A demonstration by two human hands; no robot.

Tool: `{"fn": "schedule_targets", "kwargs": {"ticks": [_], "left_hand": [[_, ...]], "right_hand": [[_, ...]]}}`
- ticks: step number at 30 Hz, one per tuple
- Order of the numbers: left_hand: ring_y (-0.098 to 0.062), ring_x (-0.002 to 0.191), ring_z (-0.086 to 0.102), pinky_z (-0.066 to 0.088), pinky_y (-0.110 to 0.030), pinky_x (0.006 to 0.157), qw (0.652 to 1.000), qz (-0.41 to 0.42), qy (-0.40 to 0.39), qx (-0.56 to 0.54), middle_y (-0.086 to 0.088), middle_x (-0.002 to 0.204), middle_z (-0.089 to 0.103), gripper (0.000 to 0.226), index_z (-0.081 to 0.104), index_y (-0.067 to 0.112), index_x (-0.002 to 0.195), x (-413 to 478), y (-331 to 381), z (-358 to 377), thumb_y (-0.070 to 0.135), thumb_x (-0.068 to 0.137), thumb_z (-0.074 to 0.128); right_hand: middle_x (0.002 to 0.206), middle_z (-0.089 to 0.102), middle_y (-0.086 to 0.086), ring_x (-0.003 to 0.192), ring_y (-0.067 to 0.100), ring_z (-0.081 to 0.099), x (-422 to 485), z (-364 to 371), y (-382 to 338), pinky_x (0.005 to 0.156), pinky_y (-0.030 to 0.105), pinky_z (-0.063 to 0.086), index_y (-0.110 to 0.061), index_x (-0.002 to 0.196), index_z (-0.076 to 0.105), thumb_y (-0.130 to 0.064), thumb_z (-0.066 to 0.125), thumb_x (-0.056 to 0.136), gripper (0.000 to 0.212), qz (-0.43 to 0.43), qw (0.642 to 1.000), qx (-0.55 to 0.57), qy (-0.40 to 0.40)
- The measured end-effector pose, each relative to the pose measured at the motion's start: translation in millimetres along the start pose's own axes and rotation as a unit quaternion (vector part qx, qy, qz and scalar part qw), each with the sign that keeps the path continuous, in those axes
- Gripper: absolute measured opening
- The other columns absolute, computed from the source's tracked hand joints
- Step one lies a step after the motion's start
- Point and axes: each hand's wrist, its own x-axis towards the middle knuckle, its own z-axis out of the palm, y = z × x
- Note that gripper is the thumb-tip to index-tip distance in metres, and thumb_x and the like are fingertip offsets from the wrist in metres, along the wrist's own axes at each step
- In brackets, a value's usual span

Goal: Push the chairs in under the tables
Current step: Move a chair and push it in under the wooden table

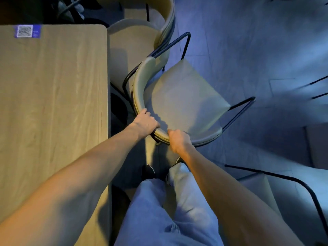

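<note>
A pale grey-green chair (pixel 184 96) with a curved backrest and black metal legs stands just right of the wooden table (pixel 53 103). Its backrest is turned toward the table and its seat points out over the floor. My left hand (pixel 146 124) grips the near end of the backrest. My right hand (pixel 179 141) grips the same backrest a little farther right, close to the left hand. The chair is outside the table's edge, tilted in the view.
A second matching chair (pixel 134 43) sits farther along the table's right edge, partly under it. A third chair (pixel 284 192) is at the lower right. A blue QR sticker (pixel 26 31) lies on the table's far corner. My legs in blue trousers (pixel 168 210) stand below; grey tiled floor (pixel 266 41) spreads right.
</note>
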Motion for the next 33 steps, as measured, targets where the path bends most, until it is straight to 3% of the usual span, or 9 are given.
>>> {"fn": "schedule_targets", "kwargs": {"ticks": [6, 11, 18, 26, 33], "left_hand": [[-0.028, 0.111, 0.064, 0.032, -0.047, 0.104, 1.000, 0.014, -0.018, 0.006, 0.000, 0.113, 0.071, 0.032, 0.064, 0.028, 0.122, 7.0, 17.9, -19.6, 0.009, 0.099, 0.052], [-0.028, 0.102, 0.068, 0.037, -0.049, 0.099, 0.999, 0.025, -0.005, -0.019, 0.000, 0.106, 0.071, 0.026, 0.067, 0.026, 0.114, 24.2, 46.4, -37.3, 0.011, 0.097, 0.055], [-0.027, 0.094, 0.070, 0.048, -0.036, 0.075, 0.995, 0.067, 0.054, -0.055, -0.003, 0.102, 0.073, 0.020, 0.068, 0.025, 0.113, 62.6, 110.2, -87.1, 0.025, 0.097, 0.055], [-0.028, 0.099, 0.071, 0.039, -0.031, 0.069, 0.995, 0.068, 0.025, -0.062, -0.005, 0.106, 0.074, 0.023, 0.069, 0.021, 0.112, 127.3, 201.8, -173.3, 0.028, 0.095, 0.055], [-0.028, 0.099, 0.072, 0.038, -0.031, 0.067, 0.994, 0.068, 0.025, -0.082, -0.005, 0.107, 0.075, 0.024, 0.070, 0.020, 0.111, 158.1, 247.3, -213.0, 0.029, 0.093, 0.058]], "right_hand": [[0.128, 0.066, 0.012, 0.117, 0.031, 0.065, -4.5, -3.3, 20.7, 0.094, 0.039, 0.053, -0.013, 0.135, 0.054, -0.009, 0.056, 0.096, 0.039, -0.015, 1.000, -0.021, -0.005], [0.122, 0.068, 0.008, 0.111, 0.029, 0.067, -6.4, -11.2, 66.4, 0.091, 0.037, 0.052, -0.019, 0.128, 0.060, -0.015, 0.064, 0.090, 0.039, -0.026, 0.999, -0.031, -0.032], [0.125, 0.068, 0.006, 0.115, 0.027, 0.066, -6.6, -21.9, 178.2, 0.093, 0.037, 0.053, -0.024, 0.131, 0.060, -0.018, 0.064, 0.087, 0.045, -0.074, 0.992, -0.086, -0.053], [0.129, 0.065, 0.010, 0.119, 0.031, 0.064, -9.8, -49.6, 321.1, 0.095, 0.039, 0.052, -0.020, 0.131, 0.061, -0.017, 0.064, 0.089, 0.042, -0.126, 0.980, -0.140, -0.057], [0.132, 0.063, 0.011, 0.119, 0.030, 0.064, -13.9, -69.9, 384.1, 0.094, 0.039, 0.052, -0.022, 0.136, 0.059, -0.017, 0.067, 0.089, 0.048, -0.138, 0.972, -0.176, -0.076]]}}
